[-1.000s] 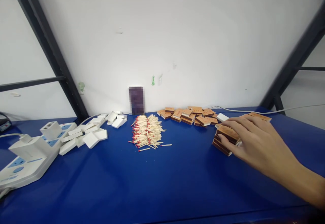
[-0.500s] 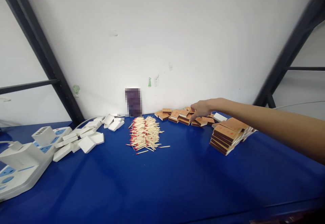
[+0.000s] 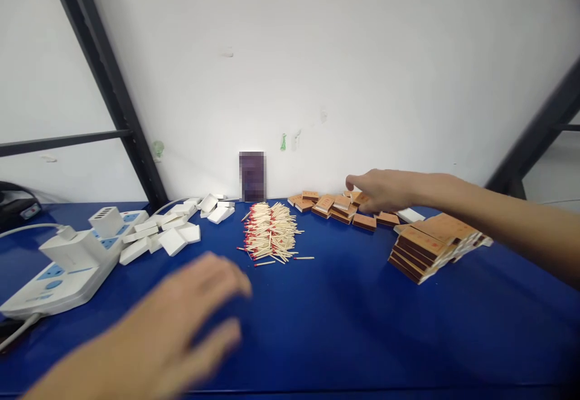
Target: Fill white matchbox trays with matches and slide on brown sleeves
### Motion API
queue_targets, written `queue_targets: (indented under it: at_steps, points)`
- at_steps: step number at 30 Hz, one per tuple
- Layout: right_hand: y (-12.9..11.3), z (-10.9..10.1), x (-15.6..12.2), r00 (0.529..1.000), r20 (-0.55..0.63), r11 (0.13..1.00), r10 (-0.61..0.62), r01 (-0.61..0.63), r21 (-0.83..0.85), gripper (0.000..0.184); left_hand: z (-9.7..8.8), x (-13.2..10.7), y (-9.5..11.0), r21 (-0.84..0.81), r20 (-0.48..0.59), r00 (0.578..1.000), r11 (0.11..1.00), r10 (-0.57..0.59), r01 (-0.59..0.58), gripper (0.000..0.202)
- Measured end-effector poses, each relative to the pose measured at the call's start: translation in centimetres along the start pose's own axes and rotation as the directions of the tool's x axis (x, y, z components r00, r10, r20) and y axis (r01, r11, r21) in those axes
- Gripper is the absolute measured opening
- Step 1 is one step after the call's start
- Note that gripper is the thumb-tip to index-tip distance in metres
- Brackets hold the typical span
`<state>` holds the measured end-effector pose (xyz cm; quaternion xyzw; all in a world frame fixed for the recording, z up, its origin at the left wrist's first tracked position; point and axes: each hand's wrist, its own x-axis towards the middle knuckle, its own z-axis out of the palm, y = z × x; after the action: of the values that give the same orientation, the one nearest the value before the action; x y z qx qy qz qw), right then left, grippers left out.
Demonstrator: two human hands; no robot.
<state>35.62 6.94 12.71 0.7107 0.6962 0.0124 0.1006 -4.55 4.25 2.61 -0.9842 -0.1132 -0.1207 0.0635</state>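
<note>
My right hand (image 3: 385,190) reaches over a loose pile of orange-brown matchboxes (image 3: 324,203) by the wall. Its fingers are bent around a matchbox (image 3: 361,199), which they partly hide. My left hand (image 3: 194,309), blurred by motion, hangs over the blue tabletop at the lower left; thumb and fingers are apart, with nothing between them. Between the hands lies a heap of red-tipped matches (image 3: 269,231), a few strays along its front edge. Below my right forearm are stacked matchboxes (image 3: 421,243), set in tight layers.
White matchbox trays (image 3: 174,240) lie scattered left of the matches. A white power strip (image 3: 86,285) with plugged-in adapters and cables stands at the far left. A pixelated dark rectangle (image 3: 252,176) leans on the wall. Dark metal posts (image 3: 109,86) frame the table (image 3: 344,327).
My left hand has come into view from the lower left. My right hand has lifted slightly from the pile with a matchbox in its fingers. The view has shifted left.
</note>
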Motion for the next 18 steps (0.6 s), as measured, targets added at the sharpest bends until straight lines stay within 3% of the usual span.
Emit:
queue_targets:
  at_steps: [1, 2, 3, 4, 6, 9, 12, 14, 18]
  points:
    - [-0.9, 0.4, -1.2, 0.998, -0.016, 0.998, -0.058, 0.058, 0.017, 0.045, -0.5, 0.3, -2.7, 0.107, -0.058, 0.972, 0.967, -0.226, 0.232, 0.056]
    - [-1.9, 1.1, -2.3, 0.990, -0.041, 0.990, -0.137, 0.139, 0.037, 0.042, -0.7, 0.5, -5.3, 0.212, -0.118, 0.901, 0.875, -0.418, 0.434, 0.056]
    - [-3.0, 1.9, -3.3, 0.964, -0.087, 0.964, -0.252, 0.259, 0.069, 0.035, -0.7, 0.4, -7.5, 0.299, -0.152, 0.834, 0.779, -0.531, 0.551, 0.060]
    - [-4.1, 3.0, -4.2, 0.937, -0.110, 0.937, -0.331, 0.341, 0.078, 0.026, -0.4, 0.2, -9.4, 0.370, -0.149, 0.793, 0.711, -0.590, 0.598, 0.063]
    - [-5.9, 5.0, -5.2, 0.906, -0.117, 0.910, -0.407, 0.413, 0.034, 0.014, 0.6, -0.5, -11.7, 0.425, -0.092, 0.767, 0.672, -0.635, 0.607, 0.063]
    - [-7.7, 7.4, -5.0, 0.908, -0.167, 0.924, -0.383, 0.374, -0.084, 0.024, 1.8, -1.3, -12.3, 0.376, -0.031, 0.785, 0.721, -0.618, 0.582, 0.057]
    - [-8.8, 8.5, -3.8, 0.855, -0.274, 0.897, -0.440, 0.404, -0.179, 0.034, 1.7, -1.0, -11.3, 0.310, -0.044, 0.797, 0.750, -0.602, 0.584, 0.053]
    - [-9.5, 9.0, -3.1, 0.822, -0.319, 0.881, -0.473, 0.426, -0.208, 0.026, 1.1, -0.6, -10.6, 0.269, -0.078, 0.802, 0.762, -0.592, 0.589, 0.052]
    - [-10.2, 9.5, -2.3, 0.818, -0.353, 0.887, -0.454, 0.375, -0.269, 0.009, 0.0, 0.2, -9.7, 0.170, -0.134, 0.811, 0.793, -0.570, 0.585, 0.050]
